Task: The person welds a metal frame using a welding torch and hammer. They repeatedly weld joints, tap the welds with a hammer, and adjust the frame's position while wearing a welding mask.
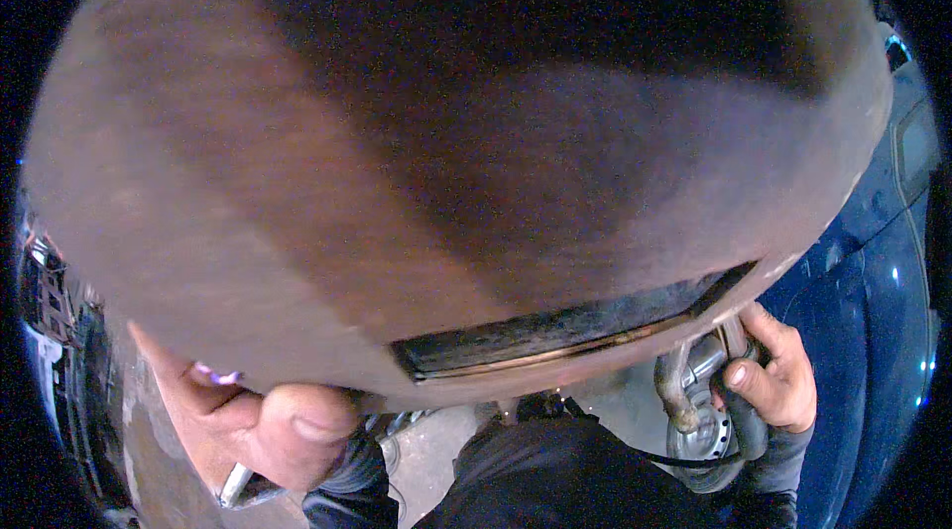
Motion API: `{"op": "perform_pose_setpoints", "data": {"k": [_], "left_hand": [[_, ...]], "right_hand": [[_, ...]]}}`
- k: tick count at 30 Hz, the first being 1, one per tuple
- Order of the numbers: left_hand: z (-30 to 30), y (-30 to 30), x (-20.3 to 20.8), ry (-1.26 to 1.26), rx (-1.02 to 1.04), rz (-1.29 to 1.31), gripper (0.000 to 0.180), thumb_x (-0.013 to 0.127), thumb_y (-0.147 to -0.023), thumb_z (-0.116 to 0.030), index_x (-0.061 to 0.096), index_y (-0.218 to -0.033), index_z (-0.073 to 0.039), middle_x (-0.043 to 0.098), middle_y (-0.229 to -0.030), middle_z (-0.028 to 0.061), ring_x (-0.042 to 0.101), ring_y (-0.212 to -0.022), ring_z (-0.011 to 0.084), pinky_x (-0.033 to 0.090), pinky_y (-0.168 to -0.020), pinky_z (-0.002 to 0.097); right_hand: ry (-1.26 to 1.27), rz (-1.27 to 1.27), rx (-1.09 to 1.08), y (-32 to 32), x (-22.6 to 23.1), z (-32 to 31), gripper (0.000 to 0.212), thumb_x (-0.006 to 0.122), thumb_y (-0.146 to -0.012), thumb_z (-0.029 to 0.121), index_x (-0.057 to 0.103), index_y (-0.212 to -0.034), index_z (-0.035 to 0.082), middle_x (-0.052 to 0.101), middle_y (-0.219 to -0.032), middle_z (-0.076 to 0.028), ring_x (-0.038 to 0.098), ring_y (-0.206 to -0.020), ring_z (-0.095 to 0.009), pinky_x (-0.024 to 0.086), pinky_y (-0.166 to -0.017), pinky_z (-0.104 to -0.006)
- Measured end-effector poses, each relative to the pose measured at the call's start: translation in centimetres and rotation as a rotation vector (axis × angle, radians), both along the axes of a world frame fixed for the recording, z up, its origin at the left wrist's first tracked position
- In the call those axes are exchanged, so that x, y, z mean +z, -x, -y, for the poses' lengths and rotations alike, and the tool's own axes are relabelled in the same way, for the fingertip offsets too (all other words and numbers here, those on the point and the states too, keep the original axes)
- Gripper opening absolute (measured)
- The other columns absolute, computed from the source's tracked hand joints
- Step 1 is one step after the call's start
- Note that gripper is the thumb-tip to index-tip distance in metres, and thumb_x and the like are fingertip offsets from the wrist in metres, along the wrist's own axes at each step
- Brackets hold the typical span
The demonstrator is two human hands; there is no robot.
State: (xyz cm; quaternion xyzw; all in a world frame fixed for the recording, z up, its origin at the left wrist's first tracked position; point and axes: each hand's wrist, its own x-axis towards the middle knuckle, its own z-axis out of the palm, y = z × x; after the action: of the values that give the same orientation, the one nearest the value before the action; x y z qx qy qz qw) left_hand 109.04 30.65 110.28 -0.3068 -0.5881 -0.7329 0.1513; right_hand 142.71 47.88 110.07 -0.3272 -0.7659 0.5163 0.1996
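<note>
A large brown, curved shell that looks like a welding mask (327, 261) fills most of the view, with a dark rectangular window (575, 326) low in it. My left hand (253, 425) is close up at its lower left edge, thumb bent toward me. The fingers look closed on that edge, though the shell partly hides them. Farther down on the right, my right hand (778, 375) is wrapped around a bent metal pipe assembly (679, 385) with a round, perforated end. The mask covers its upper part.
A blue car body (892, 301) runs along the right side. At the far left stand dark mechanical parts (50, 301). A shiny metal bar (235, 482) shows below my left hand. My dark-clothed legs (555, 474) are at the bottom, above a grey, stained floor (149, 430).
</note>
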Motion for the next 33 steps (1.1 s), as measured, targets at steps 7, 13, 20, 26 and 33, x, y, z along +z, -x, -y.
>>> {"op": "perform_pose_setpoints", "data": {"k": [7,13,20,26,33], "left_hand": [[0.7,0.7,1.2,0.078,-0.326,0.054,0.109,0.097,-0.064,-0.052,0.046,-0.142,0.002,0.066,-0.119,0.0125,0.065,-0.104,0.0216,0.052,-0.091,0.0362],[0.2,1.0,-0.6,-0.112,-0.351,0.015,0.116,0.100,-0.064,-0.040,0.034,-0.149,0.003,0.062,-0.128,0.0156,0.064,-0.112,0.0246,0.051,-0.097,0.0383],[0.1,0.4,-0.1,-0.062,-0.292,0.056,0.124,0.097,-0.063,-0.046,0.032,-0.153,0.010,0.056,-0.141,0.0223,0.056,-0.128,0.0320,0.043,-0.112,0.0443],[0.2,1.4,0.2,0.002,-0.413,0.013,0.111,0.095,-0.070,-0.044,0.032,-0.148,0.006,0.062,-0.129,0.0231,0.066,-0.114,0.0309,0.052,-0.100,0.0418],[0.9,2.0,0.8,0.103,-0.435,-0.040,0.110,0.093,-0.073,-0.046,0.031,-0.147,0.005,0.066,-0.122,0.0231,0.070,-0.106,0.0296,0.057,-0.092,0.0391]], "right_hand": [[-0.013,0.006,-0.103,-0.3,-0.1,0.9,0.071,0.079,-0.087,0.043,0.055,-0.131,-0.007,0.069,-0.094,-0.009,0.064,-0.069,-0.014,0.050,-0.063,-0.0277],[0.018,-0.028,-0.174,-0.8,-0.7,1.3,0.073,0.084,-0.084,0.045,0.058,-0.133,-0.002,0.070,-0.094,-0.006,0.064,-0.078,-0.012,0.050,-0.069,-0.0279],[0.133,-0.110,-0.073,0.4,-0.1,1.0,0.084,0.082,-0.089,0.029,0.039,-0.159,0.008,0.076,-0.108,-0.021,0.064,-0.067,-0.014,0.053,-0.063,-0.0302],[0.085,-0.068,-0.040,0.5,0.1,0.5,0.082,0.080,-0.091,0.027,0.039,-0.158,0.004,0.075,-0.107,-0.018,0.064,-0.068,-0.014,0.053,-0.064,-0.0302],[0.095,-0.005,-0.019,0.8,0.5,0.5,0.079,0.078,-0.092,0.024,0.039,-0.157,0.000,0.070,-0.098,-0.011,0.065,-0.069,-0.016,0.053,-0.065,-0.0304]]}}
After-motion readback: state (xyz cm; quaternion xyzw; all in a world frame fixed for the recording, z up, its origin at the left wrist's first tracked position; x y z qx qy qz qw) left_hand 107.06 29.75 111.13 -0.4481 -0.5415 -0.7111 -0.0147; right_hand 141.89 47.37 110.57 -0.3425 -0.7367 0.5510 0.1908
